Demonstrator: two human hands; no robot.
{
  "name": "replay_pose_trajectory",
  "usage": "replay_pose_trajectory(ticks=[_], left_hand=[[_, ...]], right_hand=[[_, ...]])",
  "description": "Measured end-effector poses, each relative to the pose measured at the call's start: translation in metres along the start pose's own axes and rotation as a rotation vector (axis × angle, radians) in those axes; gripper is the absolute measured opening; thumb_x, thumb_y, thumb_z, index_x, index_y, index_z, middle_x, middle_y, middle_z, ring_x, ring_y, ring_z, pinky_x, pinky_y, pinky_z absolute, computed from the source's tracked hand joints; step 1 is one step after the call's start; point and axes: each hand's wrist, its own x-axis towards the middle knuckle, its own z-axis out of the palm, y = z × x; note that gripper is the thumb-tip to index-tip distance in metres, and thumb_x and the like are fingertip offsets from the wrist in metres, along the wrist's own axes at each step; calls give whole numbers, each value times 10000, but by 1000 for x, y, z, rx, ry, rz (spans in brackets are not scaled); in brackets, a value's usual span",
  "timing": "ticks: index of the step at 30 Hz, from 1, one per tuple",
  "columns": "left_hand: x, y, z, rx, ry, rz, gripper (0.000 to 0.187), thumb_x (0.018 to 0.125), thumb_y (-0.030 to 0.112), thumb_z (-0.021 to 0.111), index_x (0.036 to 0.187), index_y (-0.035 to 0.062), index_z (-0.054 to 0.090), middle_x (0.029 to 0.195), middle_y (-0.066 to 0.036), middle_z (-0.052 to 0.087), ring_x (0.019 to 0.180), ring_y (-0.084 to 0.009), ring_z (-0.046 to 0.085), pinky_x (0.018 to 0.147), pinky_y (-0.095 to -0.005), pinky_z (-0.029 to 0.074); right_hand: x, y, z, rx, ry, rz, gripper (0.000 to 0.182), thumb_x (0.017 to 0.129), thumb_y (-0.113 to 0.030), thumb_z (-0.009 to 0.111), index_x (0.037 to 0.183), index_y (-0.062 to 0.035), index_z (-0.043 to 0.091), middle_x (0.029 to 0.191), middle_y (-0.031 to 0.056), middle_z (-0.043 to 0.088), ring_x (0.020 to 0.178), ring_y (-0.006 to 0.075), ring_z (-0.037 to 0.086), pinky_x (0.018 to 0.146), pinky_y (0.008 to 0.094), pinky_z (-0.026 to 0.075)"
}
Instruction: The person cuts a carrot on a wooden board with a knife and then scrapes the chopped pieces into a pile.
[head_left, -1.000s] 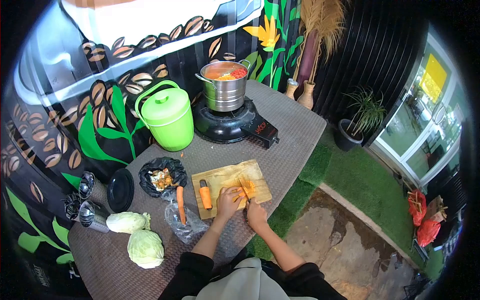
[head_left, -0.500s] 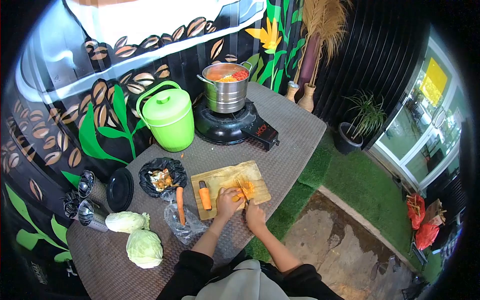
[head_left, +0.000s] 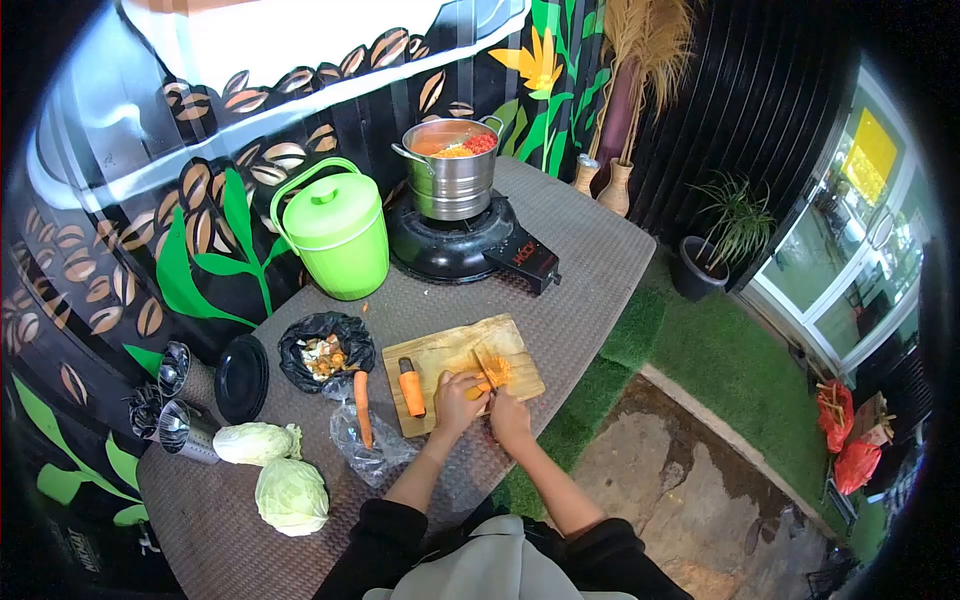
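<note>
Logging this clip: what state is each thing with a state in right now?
Pot: uncovered, filled, on the stove.
Green bucket: lid on.
Black bag: open, scraps inside.
Carrot on the board: partly sliced, under the left hand.
Knife: gripped by the right hand.
Cabbages: whole.

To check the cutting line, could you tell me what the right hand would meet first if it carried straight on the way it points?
Probably the pile of chopped carrot on the cutting board, just beyond the right hand and its knife; depth is unclear.
</note>
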Motion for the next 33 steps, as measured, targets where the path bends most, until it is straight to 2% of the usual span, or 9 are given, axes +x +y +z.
replay_pose_trajectory(ticks=[2, 5, 12, 16, 19, 22, 26, 31, 33], left_hand=[[-1, 1, 0, -4, -2, 4, 247, 695, 216, 758, 904, 86, 751, 1025, -47, 688, 931, -247, 560, 837, -342, 486], [-2, -1, 0, -4, -12, 1, 250, 698, 223, 758, 908, 87, 751, 1026, -44, 688, 929, -247, 559, 834, -339, 487], [0, -2, -1, -9, -36, -7, 265, 697, 221, 772, 920, 80, 748, 1025, -38, 687, 934, -242, 552, 833, -331, 482], [0, -1, -5, -19, -67, 29, 244, 710, 203, 762, 916, 72, 746, 1026, -42, 684, 942, -248, 554, 836, -337, 484], [0, 1, -7, -37, -67, 20, 244, 709, 191, 765, 916, 62, 744, 1016, -55, 687, 945, -253, 556, 836, -340, 485], [0, -3, -3, -22, -72, 39, 258, 703, 186, 771, 922, 52, 742, 1014, -60, 691, 944, -251, 558, 834, -339, 486], [1, -1, -5, -49, -65, 37, 272, 696, 181, 781, 925, 42, 739, 1022, -64, 692, 938, -248, 560, 830, -340, 488], [0, -6, -4, -100, -85, 15, 271, 712, 162, 776, 947, 36, 736, 1029, -66, 693, 930, -244, 562, 843, -327, 475], [-3, -7, -5, -78, -99, 15, 264, 717, 159, 771, 948, 37, 736, 1028, -66, 694, 928, -242, 562, 844, -326, 472]], right_hand=[[13, 0, -20, -21, -43, -110, 326, 952, -301, 482, 1000, 12, 565, 904, 248, 664, 870, 393, 666, 740, 475, 536], [11, -7, -49, -54, -167, -80, 346, 960, -307, 461, 1015, 20, 557, 947, 253, 659, 912, 402, 653, 773, 484, 524], [-12, -1, -17, 0, -72, -13, 291, 969, -254, 422, 1088, 10, 448, 940, 278, 648, 912, 419, 648, 778, 499, 518], [-5, -1, -5, 8, -80, -7, 281, 975, -253, 410, 1087, 2, 447, 901, 275, 650, 868, 420, 654, 741, 503, 524], [2, -6, -13, 30, -22, -26, 282, 961, -265, 451, 1049, 1, 476, 879, 270, 651, 840, 421, 656, 716, 509, 526], [14, -2, -39, 40, -129, -108, 320, 930, -284, 526, 997, 27, 558, 928, 265, 652, 882, 422, 649, 766, 493, 520], [8, -5, -46, -79, -200, -117, 335, 942, -283, 497, 1020, 36, 562, 966, 272, 647, 912, 426, 642, 788, 487, 516], [-11, -3, -20, 78, -81, 14, 363, 964, -317, 450, 1063, 31, 478, 904, 309, 634, 891, 461, 631, 769, 528, 504], [-14, -2, -9, 62, -60, 7, 335, 961, -295, 444, 1054, 24, 484, 879, 289, 646, 870, 441, 645, 754, 516, 517]])
